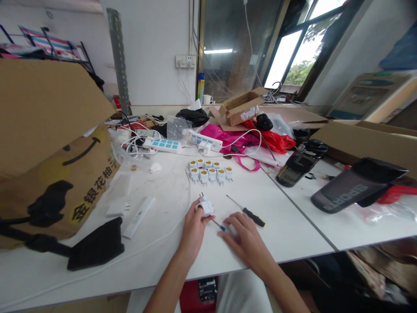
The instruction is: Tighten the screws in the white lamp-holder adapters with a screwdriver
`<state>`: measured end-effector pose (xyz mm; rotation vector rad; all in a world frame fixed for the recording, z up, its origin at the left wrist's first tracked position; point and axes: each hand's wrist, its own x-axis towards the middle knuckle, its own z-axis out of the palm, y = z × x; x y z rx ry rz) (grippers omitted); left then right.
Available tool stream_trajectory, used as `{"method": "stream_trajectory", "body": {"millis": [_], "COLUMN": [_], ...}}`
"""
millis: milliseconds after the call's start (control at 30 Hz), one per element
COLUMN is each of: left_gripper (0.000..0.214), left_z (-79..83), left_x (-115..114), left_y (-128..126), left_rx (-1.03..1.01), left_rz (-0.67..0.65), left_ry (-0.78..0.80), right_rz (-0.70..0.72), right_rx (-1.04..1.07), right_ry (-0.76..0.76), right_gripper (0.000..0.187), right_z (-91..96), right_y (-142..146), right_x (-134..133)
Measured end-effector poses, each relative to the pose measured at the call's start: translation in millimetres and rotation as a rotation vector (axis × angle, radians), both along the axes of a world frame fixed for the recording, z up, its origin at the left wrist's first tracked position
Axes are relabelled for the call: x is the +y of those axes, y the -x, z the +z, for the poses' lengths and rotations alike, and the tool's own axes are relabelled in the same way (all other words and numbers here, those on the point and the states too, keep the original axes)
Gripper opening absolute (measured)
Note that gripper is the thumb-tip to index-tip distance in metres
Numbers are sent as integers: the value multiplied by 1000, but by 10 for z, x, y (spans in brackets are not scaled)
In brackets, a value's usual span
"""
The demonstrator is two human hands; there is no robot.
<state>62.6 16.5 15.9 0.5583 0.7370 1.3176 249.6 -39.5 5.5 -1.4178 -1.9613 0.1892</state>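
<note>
Here's the long white desk [293,230], loaded up! Over its left side leans a big brown cardboard carton [55,143], printed with a black curved smile and the Chinese characters 金银花柚子. Out on the right lies a dark grey case [353,187] with SPORT across it. At the back sits an open cardboard box [241,106] with a white label; its contents can't be made out from here. Two white power strips [166,145] lie tangled in cables near the back, and in front of them stands a double row of white socket adapters [208,171] with yellow centres. Front and centre, the left hand [192,230] has its fingers clamped on a white plug adapter [206,206], just above the desk. The right hand [246,238] rests open on the desk, fingers apart, right beside a small blue-tipped screwdriver [219,224], with a black-and-yellow screwdriver [252,216] just beyond!
</note>
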Motion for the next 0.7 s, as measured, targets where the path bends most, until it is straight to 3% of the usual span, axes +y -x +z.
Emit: {"method": "stream_trajectory", "body": {"millis": [200, 433, 600, 700], "left_gripper": [46, 60, 84, 84], "left_z": [-6, -71, -73, -40], "left_x": [9, -20, -106, -119], "left_y": [48, 119, 122, 129], "left_rx": [65, 161, 289, 333], "left_rz": [-12, -66, -67, -70], "left_ry": [3, -44, -76, -110], "right_rz": [-18, -262, -133, -67], "right_rx": [115, 351, 365, 328], "right_ry": [29, 108, 140, 121], "right_gripper": [22, 31, 30, 28], "right_z": [-10, 158, 487, 623], "right_y": [21, -13, 37, 51], "right_x": [12, -74, -134, -116]}}
